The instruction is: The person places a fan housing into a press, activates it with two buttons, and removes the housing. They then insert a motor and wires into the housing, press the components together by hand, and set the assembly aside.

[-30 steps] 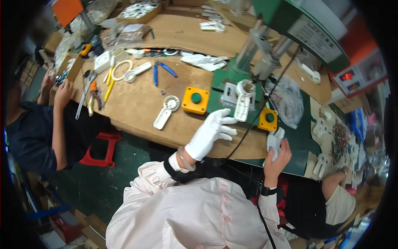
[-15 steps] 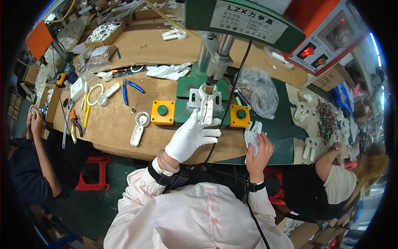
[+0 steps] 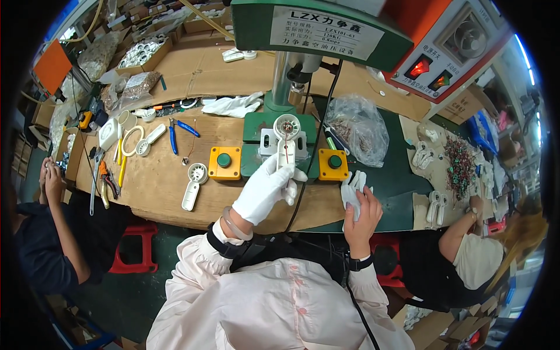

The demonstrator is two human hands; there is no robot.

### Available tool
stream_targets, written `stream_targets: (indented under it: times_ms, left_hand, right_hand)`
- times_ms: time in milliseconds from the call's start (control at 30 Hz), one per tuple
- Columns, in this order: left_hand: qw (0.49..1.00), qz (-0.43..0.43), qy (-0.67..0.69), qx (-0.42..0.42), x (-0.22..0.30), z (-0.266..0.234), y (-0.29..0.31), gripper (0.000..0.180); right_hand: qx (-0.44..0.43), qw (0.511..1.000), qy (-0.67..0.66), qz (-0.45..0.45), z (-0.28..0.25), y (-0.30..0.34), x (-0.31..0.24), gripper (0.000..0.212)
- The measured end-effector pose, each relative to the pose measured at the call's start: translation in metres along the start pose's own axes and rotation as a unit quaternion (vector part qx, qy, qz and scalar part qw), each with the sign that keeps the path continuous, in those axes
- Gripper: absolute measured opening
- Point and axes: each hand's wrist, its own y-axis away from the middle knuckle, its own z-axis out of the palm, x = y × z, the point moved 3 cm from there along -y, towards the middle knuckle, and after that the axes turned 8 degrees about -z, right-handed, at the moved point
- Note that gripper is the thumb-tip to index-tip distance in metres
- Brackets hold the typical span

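My left hand (image 3: 265, 191), in a white glove, is closed on the handle of a white handheld-fan half shell (image 3: 286, 153). The shell's round end, with a small motor and a red wire, lies over the metal fixture plate (image 3: 269, 142) on the green press base (image 3: 252, 128). Above and behind it the press ram (image 3: 297, 93) stands apart from the shell. My right hand (image 3: 362, 219) is bare, its fingers stretched out over an empty white glove (image 3: 352, 189) at the table's front edge.
Yellow boxes with green buttons (image 3: 224, 163) (image 3: 333, 164) flank the press. Another fan shell (image 3: 193, 185), blue pliers (image 3: 174, 137) and hand tools lie left. Behind right sits a clear plastic bag (image 3: 363, 128). A black cable (image 3: 315, 149) hangs before the press. People sit on both sides.
The press ram has risen off the fan shell, baring its round end and motor. My left hand's fingers have drawn in around the handle. My right hand has stayed by the glove.
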Motion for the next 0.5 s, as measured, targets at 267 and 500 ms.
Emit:
stream_targets:
  times_ms: [267,500]
  left_hand:
    - [0.989,0.014,-0.116,0.086,0.001,0.007,0.005,0.020]
    - [0.996,0.035,-0.068,0.042,-0.001,0.007,0.010,0.027]
  right_hand:
    - [-0.001,1.000,0.000,-0.003,-0.001,-0.001,-0.002,0.037]
    - [-0.003,1.000,-0.004,-0.003,0.000,0.001,0.000,0.037]
